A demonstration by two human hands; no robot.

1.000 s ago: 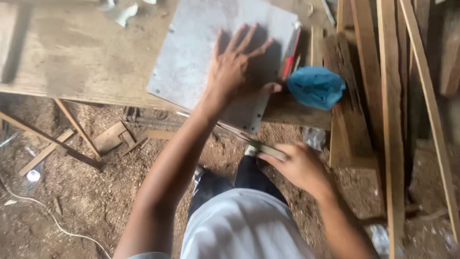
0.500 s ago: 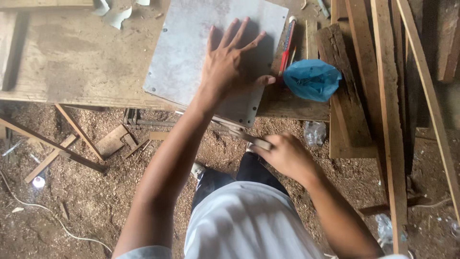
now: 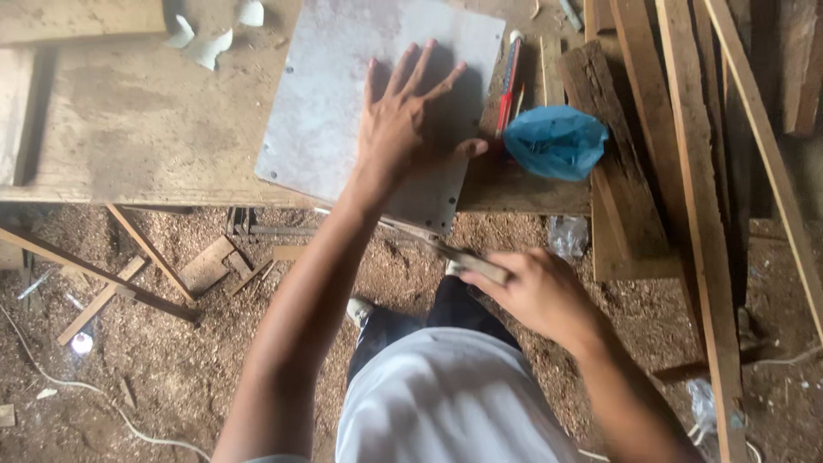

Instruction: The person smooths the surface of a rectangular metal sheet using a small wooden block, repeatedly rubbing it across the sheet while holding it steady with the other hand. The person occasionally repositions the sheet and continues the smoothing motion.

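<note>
Under my left hand [image 3: 403, 129] lies a flat grey rectangular metal sheet [image 3: 343, 94] with small holes along its edges, resting on a worn wooden workbench [image 3: 129, 129]. That hand is spread wide, palm down, fingers fanned and pressing on the sheet, thumb reaching towards its right edge. The near corner of the sheet hangs just over the bench edge, below my wrist. Just right of my thumb I see a red pencil-like marker [image 3: 507, 86] lying along the sheet's side, and beyond it a crumpled blue plastic bag [image 3: 555, 141] on the bench, near a stack of rough timber planks [image 3: 677, 154]. My right hand [image 3: 540, 291] is lower, off the bench and above the sawdust-strewn floor [image 3: 171, 360], curled tight around the pale wooden handle of a thin tool [image 3: 467, 259] whose narrow blade runs up-left towards the sheet's overhanging corner; I cannot tell whether it touches. Left of my forearm, wooden offcuts [image 3: 206, 264] lie in the sawdust
</note>
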